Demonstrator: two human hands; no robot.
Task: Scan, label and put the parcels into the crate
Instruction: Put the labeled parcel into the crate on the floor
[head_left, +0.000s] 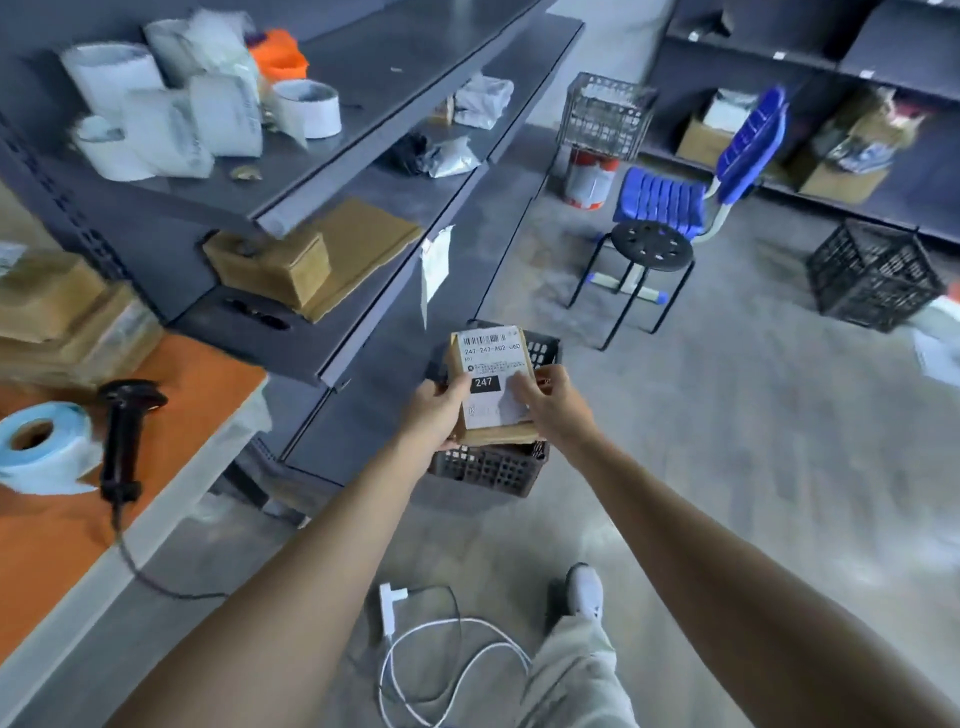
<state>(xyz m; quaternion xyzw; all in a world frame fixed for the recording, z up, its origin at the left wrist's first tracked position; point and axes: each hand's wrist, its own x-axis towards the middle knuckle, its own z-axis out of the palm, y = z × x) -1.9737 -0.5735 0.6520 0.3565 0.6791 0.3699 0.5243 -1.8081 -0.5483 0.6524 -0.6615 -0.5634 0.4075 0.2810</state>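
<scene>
A small brown cardboard parcel (491, 364) with a white label marked 247 hangs over a dark plastic crate (488, 470) that stands on the floor beside the shelving. My left hand (436, 415) grips the parcel's left edge, thumb on the label. My right hand (556, 408) holds its right edge, fingers lying on the label. On the orange table at the left lie a black handheld scanner (122, 436) and a roll of blue-white labels (39, 447).
Grey shelving (363, 171) at the left holds white mailer bags, label rolls and brown boxes. A black stool (649, 249), a blue chair (675, 197), a second black crate (872, 275) and a wire basket (605, 117) stand beyond. A white cable (441, 654) lies by my foot.
</scene>
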